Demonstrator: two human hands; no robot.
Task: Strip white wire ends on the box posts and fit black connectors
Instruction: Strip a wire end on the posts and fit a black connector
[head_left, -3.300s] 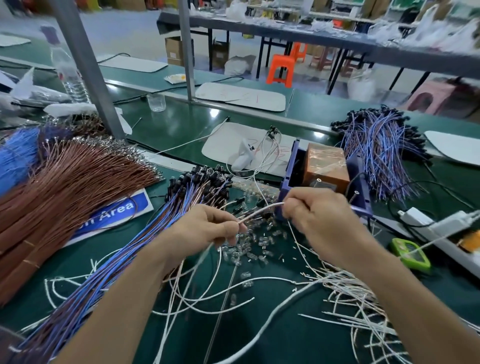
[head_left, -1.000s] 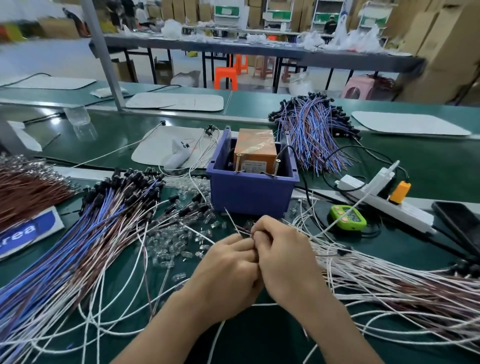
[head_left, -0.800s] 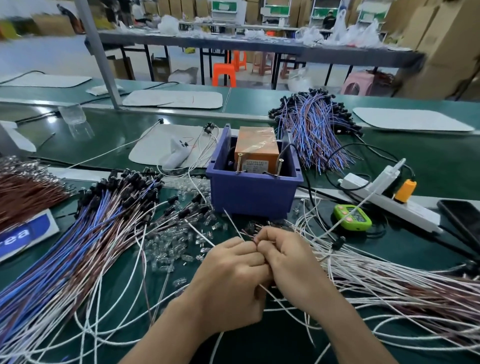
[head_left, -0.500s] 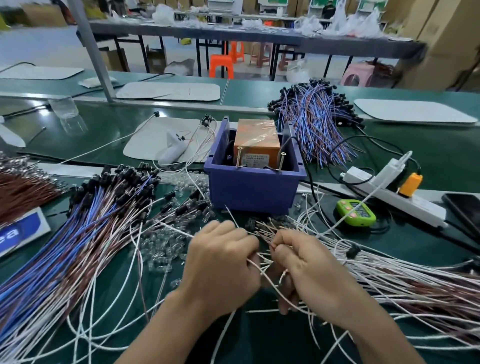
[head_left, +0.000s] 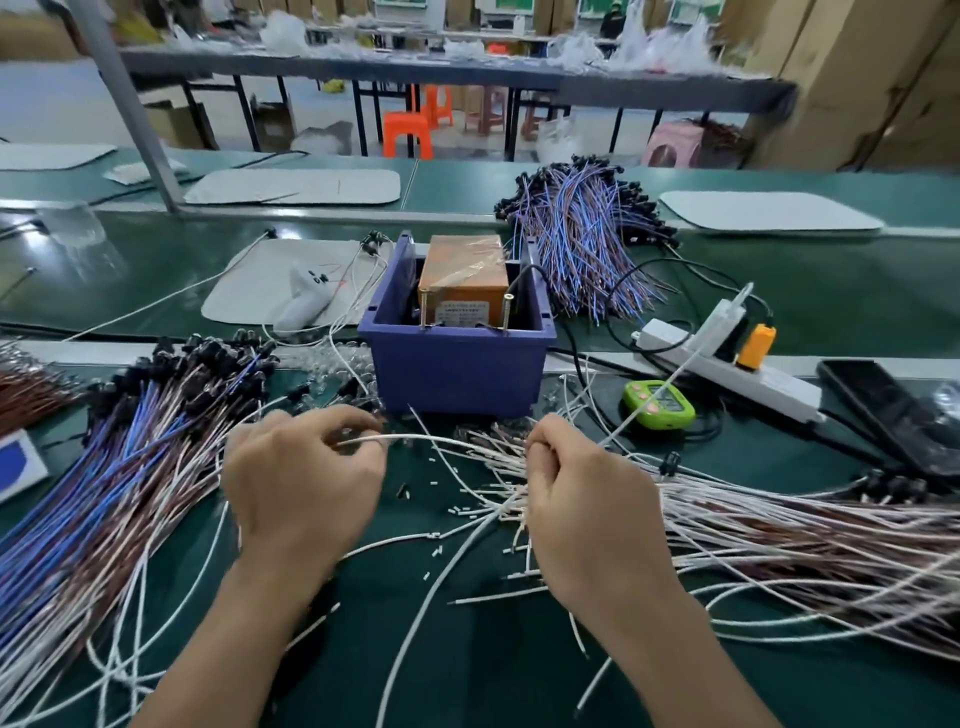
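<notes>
Both bare arms reach in from the near edge toward the purple box (head_left: 457, 364). The left grip (head_left: 301, 483) is in front of the box's left corner, back up, fingers curled, pinching a white wire (head_left: 441, 440). The right grip (head_left: 582, 499), in front of the right corner, pinches the same wire.

Both hands work just in front of the purple box (head_left: 457, 369). The left hand (head_left: 301, 488) and the right hand (head_left: 587, 499) each pinch a white wire (head_left: 441, 440) that arcs from one to the other. Inside the box's near wall stand two upright metal posts (head_left: 424, 309), with an orange block (head_left: 464, 270) behind them. Left of the box lies a bundle of blue and brown leads (head_left: 156, 415) tipped with black connectors (head_left: 208, 353). Right of it sit a green timer (head_left: 658, 404) and a white power strip (head_left: 727, 364).
</notes>
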